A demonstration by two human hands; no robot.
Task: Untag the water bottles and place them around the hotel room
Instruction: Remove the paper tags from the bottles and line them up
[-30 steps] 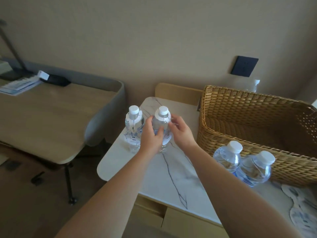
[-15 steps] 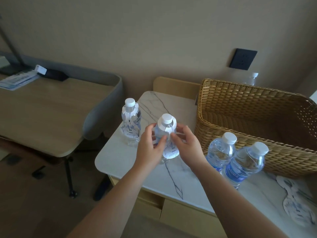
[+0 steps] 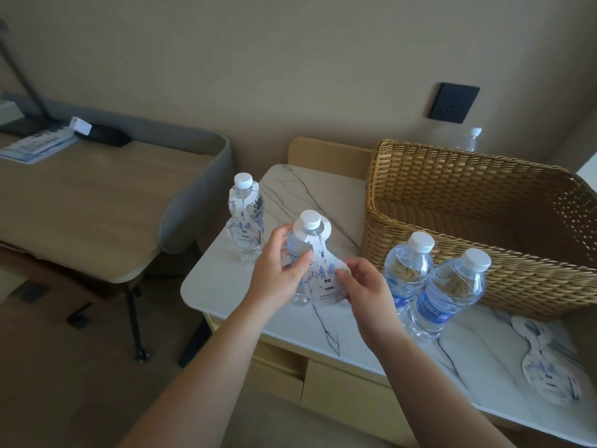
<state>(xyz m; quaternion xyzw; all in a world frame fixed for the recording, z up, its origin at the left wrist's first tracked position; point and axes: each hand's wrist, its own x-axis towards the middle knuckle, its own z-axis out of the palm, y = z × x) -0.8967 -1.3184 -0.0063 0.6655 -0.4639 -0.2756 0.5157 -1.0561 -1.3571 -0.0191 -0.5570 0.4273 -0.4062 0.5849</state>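
Note:
A clear water bottle (image 3: pixel 298 240) with a white cap stands near the front of the marble tabletop (image 3: pixel 355 328). My left hand (image 3: pixel 277 270) grips its body. A white paper tag (image 3: pixel 323 276) with blue writing hangs from its neck, and my right hand (image 3: pixel 361 286) pinches the tag's lower edge. A second tagged bottle (image 3: pixel 247 218) stands behind, at the table's left edge. Two untagged bottles (image 3: pixel 408 270) (image 3: pixel 449 292) with blue labels stand to the right, against the basket.
A large wicker basket (image 3: pixel 420 192) fills the back right of the table, with another bottle (image 3: pixel 470 139) behind it. Loose tags (image 3: pixel 546 360) lie at the right. A wooden desk (image 3: pixel 80 202) with papers stands at left. A dark wall socket (image 3: pixel 454 102) sits above.
The bottle in my hands has come toward me, away from the other tagged bottle. My right hand slid from the bottle's side down to the tag's lower part.

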